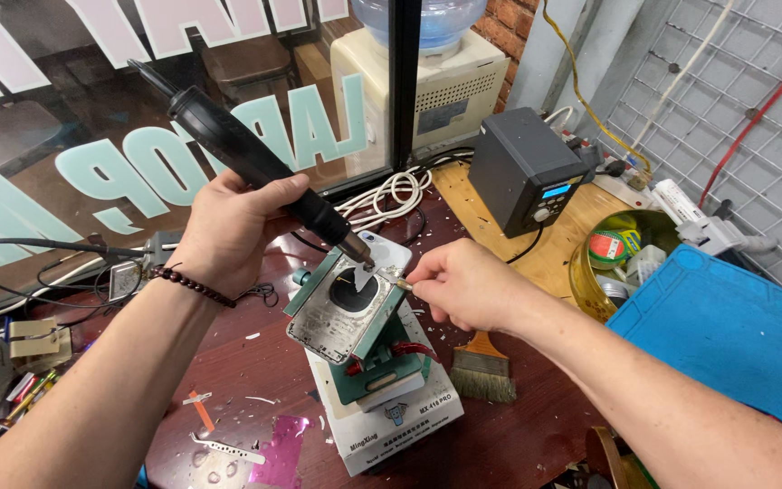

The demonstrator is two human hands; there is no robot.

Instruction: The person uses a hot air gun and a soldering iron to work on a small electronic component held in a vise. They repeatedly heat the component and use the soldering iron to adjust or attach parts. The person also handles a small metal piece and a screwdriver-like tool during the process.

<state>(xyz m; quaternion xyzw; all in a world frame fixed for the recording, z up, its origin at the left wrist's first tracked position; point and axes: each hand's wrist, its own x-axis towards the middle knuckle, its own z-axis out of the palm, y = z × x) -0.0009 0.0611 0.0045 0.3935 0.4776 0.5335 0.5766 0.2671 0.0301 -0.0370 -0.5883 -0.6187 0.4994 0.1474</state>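
Note:
My left hand (228,226) grips a black hot-air gun handle (246,154), its nozzle pointing down at the top of a phone back (341,312) with broken glass. The phone is clamped in a green holding fixture (382,358) that sits on a white box (391,426). My right hand (463,285) pinches a thin metal tool (397,279) whose tip touches the phone's upper edge, right beside the nozzle.
A black station with a blue display (527,172) stands at the back right. A brush (481,371) lies beside the box. A blue mat (726,335) and a bowl of parts (622,258) are at right; cables, glass bits and a purple foil piece (278,444) litter the wooden table.

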